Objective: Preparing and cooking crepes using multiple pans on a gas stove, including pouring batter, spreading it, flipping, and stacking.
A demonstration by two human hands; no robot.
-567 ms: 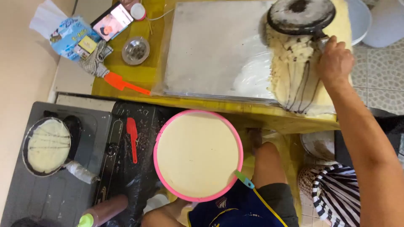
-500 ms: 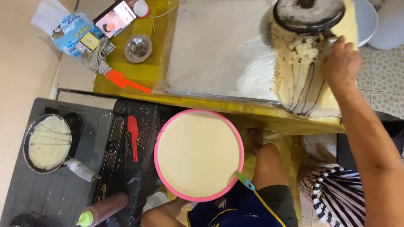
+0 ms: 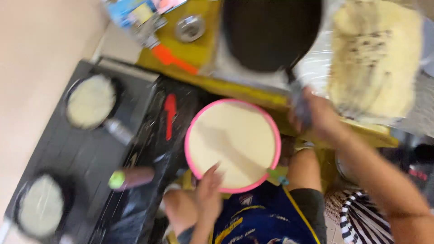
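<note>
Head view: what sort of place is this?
Probably a small crepe or flatbread cooking station. A dark stove carries two pans of pale batter, a pink-rimmed bowl of batter sits by the left hand, and the right hand grips a black pan near stacked cooked sheets.

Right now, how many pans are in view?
3: a small black round pan with pale batter on the dark stove's far side, another at its near corner, and a black pan held by the right hand. Others may be hidden.

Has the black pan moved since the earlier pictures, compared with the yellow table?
Yes. The black pan, held by the right hand, moved left off the thin flatbread, toward the middle of the yellow table.
</note>
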